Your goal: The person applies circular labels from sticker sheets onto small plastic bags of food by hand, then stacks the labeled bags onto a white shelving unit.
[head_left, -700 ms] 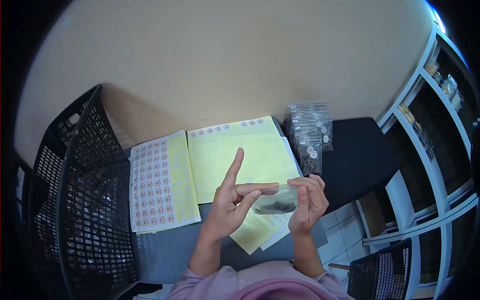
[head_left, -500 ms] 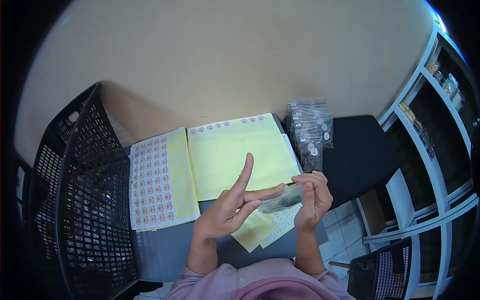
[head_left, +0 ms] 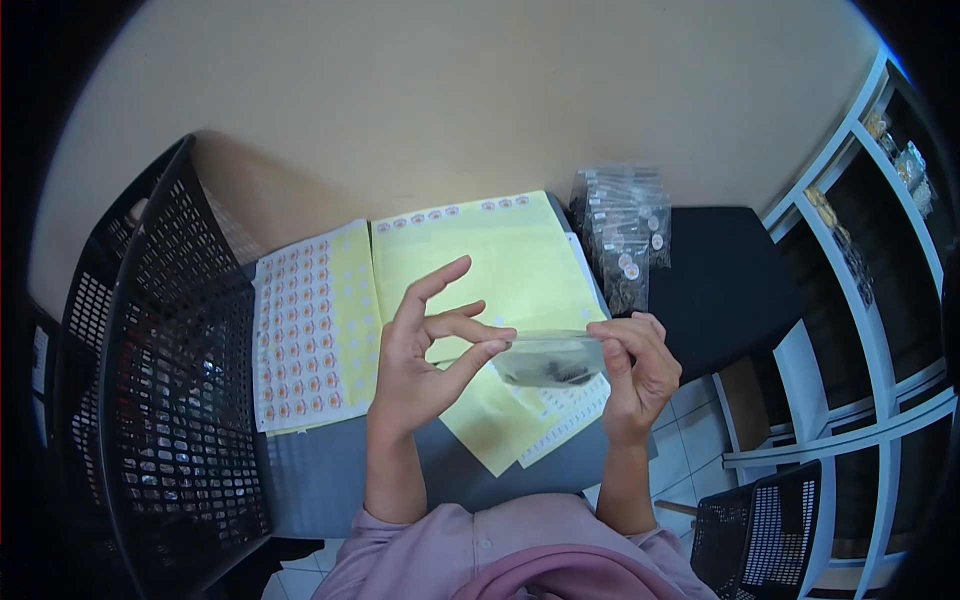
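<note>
A clear plastic bag (head_left: 552, 362) with something dark inside is stretched between both hands above the table. My left hand (head_left: 432, 358) pinches its left end between thumb and a finger, with the index finger raised. At the right end, my right hand (head_left: 636, 372) grips the bag's corner between thumb and fingers. Beneath and behind them lie a large yellow sheet (head_left: 470, 260) with a row of stickers along its top and a sticker sheet (head_left: 296, 340) at the left. Smaller yellow sheets (head_left: 490, 430) lie under the bag.
Filled clear bags (head_left: 622, 240) stand in a stack at the back right, beside a black surface (head_left: 720, 270). A tall black basket (head_left: 190, 380) is on the left. White shelves (head_left: 880, 350) and another black basket (head_left: 760, 530) are at the right.
The bag is now pulled taut and held more level. My left hand has shifted left, its fingers more spread, and the surroundings appear slightly higher in view.
</note>
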A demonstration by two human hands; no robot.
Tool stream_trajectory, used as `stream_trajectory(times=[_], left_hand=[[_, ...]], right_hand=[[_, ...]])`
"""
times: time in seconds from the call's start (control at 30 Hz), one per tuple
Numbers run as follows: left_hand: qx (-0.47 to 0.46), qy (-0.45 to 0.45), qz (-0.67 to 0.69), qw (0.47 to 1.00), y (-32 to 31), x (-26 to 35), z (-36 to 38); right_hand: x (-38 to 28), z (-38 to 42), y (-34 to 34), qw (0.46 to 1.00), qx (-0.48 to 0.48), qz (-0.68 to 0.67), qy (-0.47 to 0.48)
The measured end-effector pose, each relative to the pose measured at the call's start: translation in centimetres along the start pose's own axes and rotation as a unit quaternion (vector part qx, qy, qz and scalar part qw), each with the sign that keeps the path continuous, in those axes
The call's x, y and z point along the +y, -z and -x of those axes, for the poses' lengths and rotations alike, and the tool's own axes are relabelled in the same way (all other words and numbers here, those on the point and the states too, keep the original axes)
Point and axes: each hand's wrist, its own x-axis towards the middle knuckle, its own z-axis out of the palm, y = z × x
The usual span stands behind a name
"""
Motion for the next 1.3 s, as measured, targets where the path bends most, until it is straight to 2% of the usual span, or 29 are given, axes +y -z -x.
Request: stream_trajectory(times=[0.07,0.1,0.13,0.2,0.23,0.27,0.33,0.37,0.4,0.47,0.5,0.57,0.67,0.83,0.9,1.1,1.3], left_hand=[[-0.010,-0.010,0.048,0.999,-0.1,-0.1,0.2],[-0.013,-0.031,0.061,0.998,-0.3,-0.3,0.2],[-0.013,-0.027,0.062,0.998,-0.6,-0.6,0.2],[0.087,0.039,0.214,0.972,-1.3,-1.5,0.0],[0.114,0.027,0.224,0.968,-1.2,-2.1,-0.2],[0.114,0.030,0.225,0.967,-0.7,-3.0,0.0],[0.115,0.113,0.428,0.889,0.8,-4.9,0.4],[0.110,0.164,0.481,0.854,0.6,-5.2,0.8],[0.108,0.166,0.482,0.854,0.5,-5.9,1.2],[0.024,0.322,0.572,0.754,0.1,-7.9,2.4],[0.024,0.322,0.574,0.752,-0.3,-9.2,3.2],[-0.072,0.387,0.682,0.617,-1.3,-11.8,4.8],[-0.100,0.404,0.696,0.586,-2.3,-13.6,5.8],[-0.103,0.411,0.682,0.596,-2.7,-13.9,5.8],[-0.093,0.442,0.645,0.617,-3.0,-14.3,6.1],[-0.094,0.441,0.621,0.640,-3.5,-14.3,6.0],[-0.083,0.452,0.617,0.639,-3.6,-14.4,6.1]], right_hand=[[-0.1,0.5,-0.5,0.994,0.029,-0.096,-0.031],[-0.2,0.5,-0.6,0.994,0.027,-0.095,-0.035],[-0.4,0.5,-0.6,0.990,-0.006,-0.131,-0.048],[-0.6,0.3,-0.6,0.973,-0.075,-0.203,-0.075],[0.2,0.5,-0.3,0.972,-0.122,-0.190,-0.065],[0.7,1.0,0.0,0.972,-0.123,-0.189,-0.067],[1.8,2.5,0.3,0.978,-0.167,-0.046,-0.119],[2.9,4.0,0.5,0.972,-0.193,0.033,-0.130],[3.6,5.8,0.4,0.972,-0.192,0.035,-0.131],[4.2,9.2,0.4,0.949,-0.234,0.126,-0.171],[4.1,10.2,0.4,0.948,-0.235,0.128,-0.172],[3.7,11.8,0.1,0.926,-0.258,0.230,-0.153],[3.7,13.1,-0.3,0.916,-0.253,0.261,-0.172],[3.6,13.3,-0.5,0.917,-0.246,0.254,-0.185],[3.6,13.3,-0.7,0.919,-0.242,0.251,-0.186],[3.8,13.3,-1.1,0.928,-0.209,0.226,-0.209],[4.0,13.9,-1.4,0.937,-0.180,0.205,-0.217]])
